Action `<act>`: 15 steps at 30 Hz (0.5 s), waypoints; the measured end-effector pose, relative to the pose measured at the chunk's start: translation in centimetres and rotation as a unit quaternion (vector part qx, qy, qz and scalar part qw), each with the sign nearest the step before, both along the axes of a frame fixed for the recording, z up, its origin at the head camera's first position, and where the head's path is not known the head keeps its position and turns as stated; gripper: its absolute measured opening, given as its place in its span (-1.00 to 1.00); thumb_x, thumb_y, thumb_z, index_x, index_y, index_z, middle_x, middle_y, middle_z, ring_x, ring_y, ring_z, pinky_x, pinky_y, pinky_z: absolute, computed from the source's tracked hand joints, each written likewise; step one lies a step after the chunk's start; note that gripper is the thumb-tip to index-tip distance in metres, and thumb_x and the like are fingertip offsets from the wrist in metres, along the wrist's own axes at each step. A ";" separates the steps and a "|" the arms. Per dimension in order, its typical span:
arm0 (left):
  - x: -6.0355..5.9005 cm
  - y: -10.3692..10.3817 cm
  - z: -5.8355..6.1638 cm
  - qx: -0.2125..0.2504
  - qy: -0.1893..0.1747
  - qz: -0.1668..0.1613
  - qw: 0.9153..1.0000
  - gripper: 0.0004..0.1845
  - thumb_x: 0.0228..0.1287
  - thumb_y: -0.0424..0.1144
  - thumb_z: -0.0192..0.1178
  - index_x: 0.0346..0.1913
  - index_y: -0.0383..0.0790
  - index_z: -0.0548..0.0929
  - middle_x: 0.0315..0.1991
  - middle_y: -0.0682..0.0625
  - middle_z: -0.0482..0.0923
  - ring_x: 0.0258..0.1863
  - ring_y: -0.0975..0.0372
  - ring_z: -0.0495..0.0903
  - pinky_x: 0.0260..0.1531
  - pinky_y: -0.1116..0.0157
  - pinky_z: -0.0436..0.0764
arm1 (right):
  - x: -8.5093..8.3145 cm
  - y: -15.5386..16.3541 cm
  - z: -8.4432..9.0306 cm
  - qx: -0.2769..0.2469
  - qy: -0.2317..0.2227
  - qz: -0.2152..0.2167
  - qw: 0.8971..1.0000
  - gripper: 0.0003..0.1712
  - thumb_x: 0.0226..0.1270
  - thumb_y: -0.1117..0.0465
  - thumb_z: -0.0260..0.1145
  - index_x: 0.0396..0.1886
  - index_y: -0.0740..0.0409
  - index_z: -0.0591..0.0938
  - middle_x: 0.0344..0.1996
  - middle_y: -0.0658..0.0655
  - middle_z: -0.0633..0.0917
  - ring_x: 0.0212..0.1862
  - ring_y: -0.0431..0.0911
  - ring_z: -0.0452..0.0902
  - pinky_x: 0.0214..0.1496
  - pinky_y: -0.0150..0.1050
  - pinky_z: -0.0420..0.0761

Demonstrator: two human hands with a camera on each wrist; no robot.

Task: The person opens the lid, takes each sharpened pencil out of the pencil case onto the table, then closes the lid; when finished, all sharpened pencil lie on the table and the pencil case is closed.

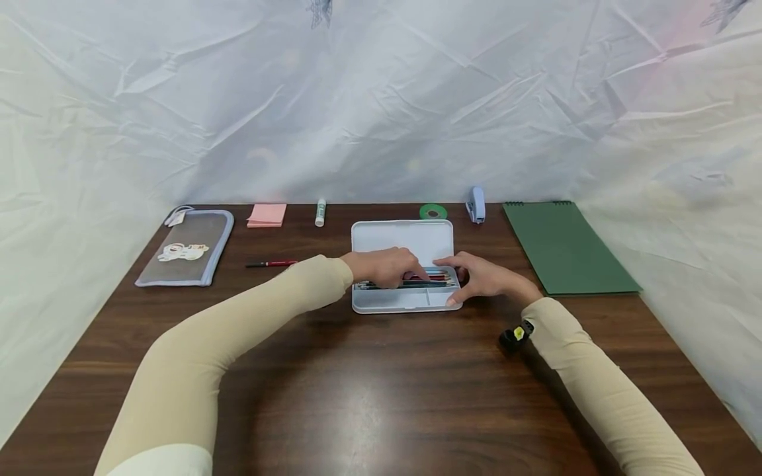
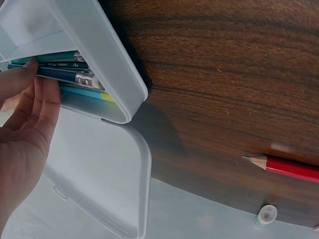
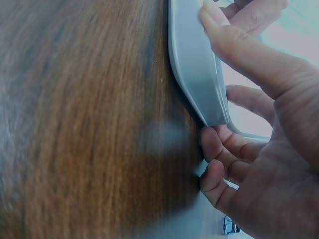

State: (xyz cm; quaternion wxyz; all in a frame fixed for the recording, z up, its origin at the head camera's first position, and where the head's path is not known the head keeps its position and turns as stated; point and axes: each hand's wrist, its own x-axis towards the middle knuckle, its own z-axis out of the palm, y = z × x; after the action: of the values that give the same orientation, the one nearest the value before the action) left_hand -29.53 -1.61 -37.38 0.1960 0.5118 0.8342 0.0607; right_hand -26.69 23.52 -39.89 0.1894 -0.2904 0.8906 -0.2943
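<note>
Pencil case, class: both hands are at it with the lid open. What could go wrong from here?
1. The left hand presses on the pencils inside the pencil case; closing the open lid now could pinch its fingers.
2. The right hand grips only the case's corner, so a push could slide it on the smooth table.
3. The red pencil lying apart may be left out.

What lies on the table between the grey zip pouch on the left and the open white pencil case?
A red pencil lies on the table between the pouch and the pencil case; the head view shows it, near the left hand.
</note>
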 end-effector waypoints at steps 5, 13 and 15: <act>0.0 -0.3 0.2 0.001 -0.001 -0.001 1.000 -0.39 0.31 -0.61 -0.04 0.32 -0.06 0.58 -0.54 0.05 0.37 -0.50 0.23 0.24 -0.38 0.36 0.27 | 0.1 0.0 -0.1 0.002 -0.002 0.001 1.000 -0.03 0.12 0.05 0.56 0.48 0.24 0.34 -0.02 0.29 0.47 -0.14 0.01 0.34 -0.11 -0.16 0.40; -0.1 -3.0 2.2 0.033 0.021 0.016 0.999 -0.37 0.24 -0.64 -0.08 0.28 -0.11 0.61 -0.45 0.00 0.48 -0.42 0.21 0.28 -0.29 0.30 0.34 | 0.2 -0.1 0.2 0.007 -0.001 -0.002 1.000 -0.02 0.12 0.05 0.56 0.48 0.23 0.33 -0.01 0.29 0.47 -0.13 0.01 0.34 -0.09 -0.15 0.39; -0.3 -4.4 2.8 0.047 0.034 0.018 0.998 -0.37 0.22 -0.65 -0.10 0.26 -0.13 0.63 -0.47 0.00 0.48 -0.42 0.21 0.27 -0.28 0.29 0.35 | 0.3 -0.1 0.3 0.006 -0.001 -0.001 1.000 -0.02 0.12 0.06 0.56 0.48 0.23 0.33 0.00 0.29 0.46 -0.13 0.01 0.33 -0.09 -0.15 0.39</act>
State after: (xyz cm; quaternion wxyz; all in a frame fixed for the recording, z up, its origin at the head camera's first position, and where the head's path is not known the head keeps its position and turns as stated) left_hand -29.83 -5.97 -34.60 0.1418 0.5067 0.8461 0.0856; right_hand -26.41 23.43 -39.57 0.1915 -0.2885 0.8925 -0.2891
